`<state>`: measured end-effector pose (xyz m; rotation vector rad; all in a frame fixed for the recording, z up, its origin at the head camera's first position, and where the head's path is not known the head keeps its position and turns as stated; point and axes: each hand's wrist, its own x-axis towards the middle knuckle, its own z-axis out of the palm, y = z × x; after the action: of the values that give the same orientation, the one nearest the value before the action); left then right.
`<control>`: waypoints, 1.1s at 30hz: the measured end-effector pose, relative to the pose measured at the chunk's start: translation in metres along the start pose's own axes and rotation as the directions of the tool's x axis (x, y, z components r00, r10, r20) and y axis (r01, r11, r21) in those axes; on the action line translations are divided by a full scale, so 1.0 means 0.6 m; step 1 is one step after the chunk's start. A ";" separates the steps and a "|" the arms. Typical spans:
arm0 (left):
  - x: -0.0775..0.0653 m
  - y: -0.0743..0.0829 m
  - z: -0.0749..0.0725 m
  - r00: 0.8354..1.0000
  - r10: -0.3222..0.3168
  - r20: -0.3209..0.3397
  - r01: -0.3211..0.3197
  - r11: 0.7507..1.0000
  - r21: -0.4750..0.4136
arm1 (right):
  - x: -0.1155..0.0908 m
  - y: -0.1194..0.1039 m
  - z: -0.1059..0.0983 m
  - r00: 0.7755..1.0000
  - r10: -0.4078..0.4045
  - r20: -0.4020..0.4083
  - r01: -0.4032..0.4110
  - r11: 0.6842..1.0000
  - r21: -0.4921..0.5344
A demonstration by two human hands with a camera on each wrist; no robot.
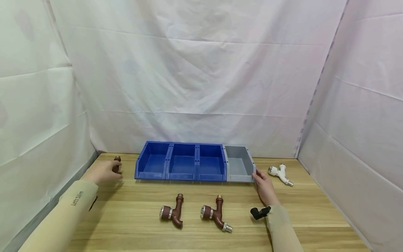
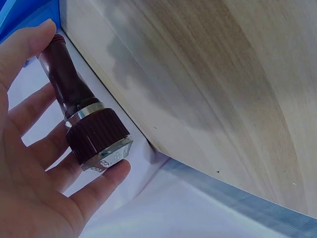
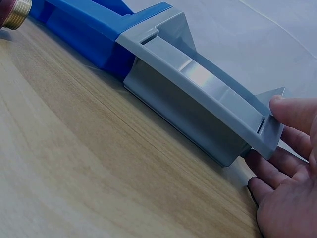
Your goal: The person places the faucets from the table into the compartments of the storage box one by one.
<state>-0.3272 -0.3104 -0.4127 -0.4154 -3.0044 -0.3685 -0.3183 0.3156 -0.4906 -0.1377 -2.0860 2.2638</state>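
Observation:
At the table's far left, my left hand [image 1: 104, 171] holds a dark brown faucet [image 2: 69, 79] with a ribbed knob and a silver cap. The thumb lies at the faucet's narrow end, and the fingers spread behind it toward the knob. My right hand [image 1: 266, 187] grips the front right corner of a grey bin [image 3: 188, 99]. Its thumb rests on the rim, with the fingers curled below and behind that corner. The grey bin stands at the right end of a row, against a blue bin [image 1: 211, 169].
Two more blue bins, the left one [image 1: 152, 168] and the middle one [image 1: 182, 168], complete the row by the back cloth. Two brown faucets, one plain-spouted [image 1: 177, 213] and one metal-tipped [image 1: 217, 215], lie in front. A white faucet [image 1: 281, 173] lies at right.

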 end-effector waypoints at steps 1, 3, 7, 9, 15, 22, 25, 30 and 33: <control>0.000 0.000 0.000 1.000 -0.005 0.002 0.005 1.000 0.005 | 0.001 0.000 0.000 1.000 0.002 -0.001 -0.002 1.000 0.001; 0.000 0.000 -0.001 1.000 -0.019 0.006 0.019 1.000 0.006 | 0.001 0.001 0.001 1.000 0.001 0.000 -0.001 1.000 0.000; 0.002 0.003 -0.006 0.999 -0.031 0.024 0.031 1.000 0.001 | 0.000 0.000 0.000 1.000 0.003 0.001 -0.003 1.000 0.005; 0.002 0.004 -0.009 0.999 -0.040 0.031 0.040 0.999 0.002 | 0.000 -0.001 -0.001 1.000 0.005 0.005 -0.005 1.000 0.010; 0.000 0.005 -0.018 0.996 -0.066 0.055 0.067 0.998 -0.014 | 0.003 -0.001 -0.002 1.000 0.015 0.010 -0.015 1.000 0.026; -0.002 0.010 -0.030 0.999 -0.027 0.023 0.028 0.999 -0.019 | 0.003 0.000 -0.001 1.000 0.000 0.005 0.000 1.000 0.013; 0.000 0.012 -0.033 1.000 -0.013 0.016 0.013 1.000 -0.019 | 0.004 -0.001 -0.001 1.000 -0.004 0.004 0.004 1.000 0.018; 0.000 0.014 -0.035 1.000 0.010 0.025 -0.010 1.000 -0.023 | 0.002 -0.002 -0.005 0.999 0.000 0.047 -0.002 0.999 0.050; 0.000 0.015 -0.037 1.000 0.019 0.021 -0.019 1.000 -0.017 | 0.000 -0.002 -0.008 0.996 -0.001 0.085 -0.006 0.997 0.079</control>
<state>-0.3233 -0.3073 -0.3894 -0.4514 -3.0180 -0.3909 -0.3180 0.3208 -0.4897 -0.0414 -2.0316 2.3904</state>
